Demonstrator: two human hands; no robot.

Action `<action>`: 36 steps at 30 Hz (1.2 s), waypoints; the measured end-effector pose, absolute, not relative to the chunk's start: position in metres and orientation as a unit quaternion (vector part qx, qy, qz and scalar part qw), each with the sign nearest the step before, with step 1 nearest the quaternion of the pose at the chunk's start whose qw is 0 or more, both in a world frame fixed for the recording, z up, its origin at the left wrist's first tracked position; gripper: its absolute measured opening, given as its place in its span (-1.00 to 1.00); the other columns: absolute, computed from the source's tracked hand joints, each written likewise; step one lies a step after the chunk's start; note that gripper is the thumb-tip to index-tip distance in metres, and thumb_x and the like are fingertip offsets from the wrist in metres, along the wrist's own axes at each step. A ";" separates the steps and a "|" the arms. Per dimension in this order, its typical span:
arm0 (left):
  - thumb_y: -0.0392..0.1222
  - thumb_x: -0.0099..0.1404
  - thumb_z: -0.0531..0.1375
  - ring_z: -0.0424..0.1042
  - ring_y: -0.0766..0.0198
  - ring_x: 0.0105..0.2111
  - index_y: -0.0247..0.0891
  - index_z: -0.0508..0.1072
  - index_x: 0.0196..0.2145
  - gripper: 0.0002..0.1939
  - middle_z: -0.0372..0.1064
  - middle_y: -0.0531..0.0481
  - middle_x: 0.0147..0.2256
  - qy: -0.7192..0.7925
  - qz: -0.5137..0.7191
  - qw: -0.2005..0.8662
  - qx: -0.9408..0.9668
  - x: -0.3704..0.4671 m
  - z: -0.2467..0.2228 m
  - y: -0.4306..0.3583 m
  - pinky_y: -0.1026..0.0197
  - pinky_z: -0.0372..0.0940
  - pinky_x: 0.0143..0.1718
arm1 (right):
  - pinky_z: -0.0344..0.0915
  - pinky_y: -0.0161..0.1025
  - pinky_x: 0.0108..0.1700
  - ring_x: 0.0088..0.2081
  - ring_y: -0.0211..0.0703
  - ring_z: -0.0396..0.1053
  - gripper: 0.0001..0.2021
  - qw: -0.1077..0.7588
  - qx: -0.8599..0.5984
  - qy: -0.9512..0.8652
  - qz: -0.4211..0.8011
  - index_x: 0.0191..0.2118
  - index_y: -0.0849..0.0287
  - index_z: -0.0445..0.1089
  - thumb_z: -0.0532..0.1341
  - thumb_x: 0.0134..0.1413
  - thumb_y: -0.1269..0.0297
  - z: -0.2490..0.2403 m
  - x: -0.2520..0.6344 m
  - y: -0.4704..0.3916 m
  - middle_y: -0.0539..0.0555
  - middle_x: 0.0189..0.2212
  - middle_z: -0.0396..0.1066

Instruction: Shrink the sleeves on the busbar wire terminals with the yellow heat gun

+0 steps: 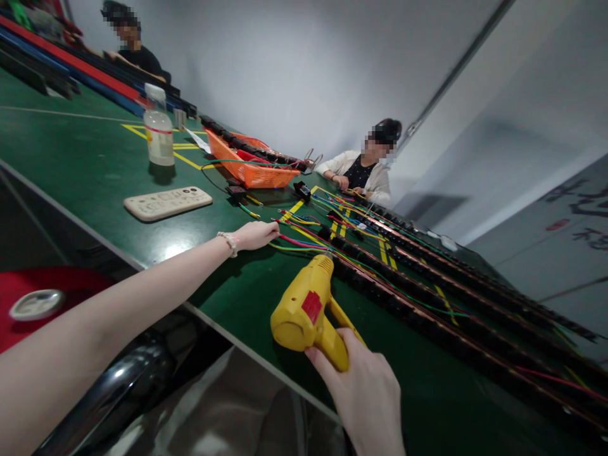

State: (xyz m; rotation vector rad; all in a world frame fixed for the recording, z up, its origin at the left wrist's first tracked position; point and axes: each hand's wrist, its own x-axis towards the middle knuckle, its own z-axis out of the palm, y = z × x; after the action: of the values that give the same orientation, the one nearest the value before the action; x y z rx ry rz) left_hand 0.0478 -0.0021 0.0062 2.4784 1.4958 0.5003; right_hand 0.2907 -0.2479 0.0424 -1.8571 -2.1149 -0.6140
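The green table [95, 164] carries long dark copper-edged strips [427, 304] beyond the yellow heat gun [304, 307]. The right hand [365, 396] has its fingers wrapped tight around the gun's handle, nozzle aimed at the coloured wires [304, 244]. Left of the nozzle, the left hand [256, 234] pinches those wires, fingers together. Heating looks underway; most wires appear untreated.

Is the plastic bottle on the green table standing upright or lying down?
Upright. The bottle stands on its base on the green table, with its cap on top.
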 end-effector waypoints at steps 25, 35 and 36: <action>0.01 0.08 0.10 0.35 0.13 -0.33 -0.31 0.22 -0.13 -0.56 0.36 -0.14 -0.28 0.437 0.235 0.177 0.850 0.040 0.008 -0.008 0.23 0.16 -0.38 | -0.01 -0.21 -0.19 -0.35 -0.20 0.22 -0.61 0.197 -0.562 -0.792 -0.132 -0.25 0.18 0.26 0.27 -0.07 -0.02 0.021 0.226 -0.232 -0.03 -0.42 0.30; -0.01 0.11 0.09 0.25 0.30 -0.42 -0.31 0.29 -0.32 -0.70 0.34 0.01 -0.41 0.395 0.282 0.194 0.853 0.039 -0.005 0.005 0.31 0.11 -0.43 | 0.03 -0.23 -0.16 -0.31 -0.21 0.28 -0.60 0.227 -0.518 -0.817 -0.113 -0.21 0.20 0.29 0.25 -0.03 -0.03 0.024 0.247 -0.229 -0.01 -0.38 0.34; -0.02 0.12 0.08 0.23 0.32 -0.45 -0.32 0.29 -0.34 -0.72 0.32 0.02 -0.44 0.398 0.281 0.186 0.853 0.040 -0.005 0.005 0.32 0.09 -0.45 | 0.03 -0.23 -0.15 -0.31 -0.21 0.29 -0.60 0.227 -0.516 -0.818 -0.111 -0.20 0.21 0.29 0.24 -0.02 -0.03 0.025 0.251 -0.228 -0.01 -0.38 0.35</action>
State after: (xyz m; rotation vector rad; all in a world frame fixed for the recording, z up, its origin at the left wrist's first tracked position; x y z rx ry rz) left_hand 0.0400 0.0049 -0.0053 2.4034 1.1218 0.7913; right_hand 0.2511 -0.2281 0.0253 -1.4224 -2.2557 -0.3061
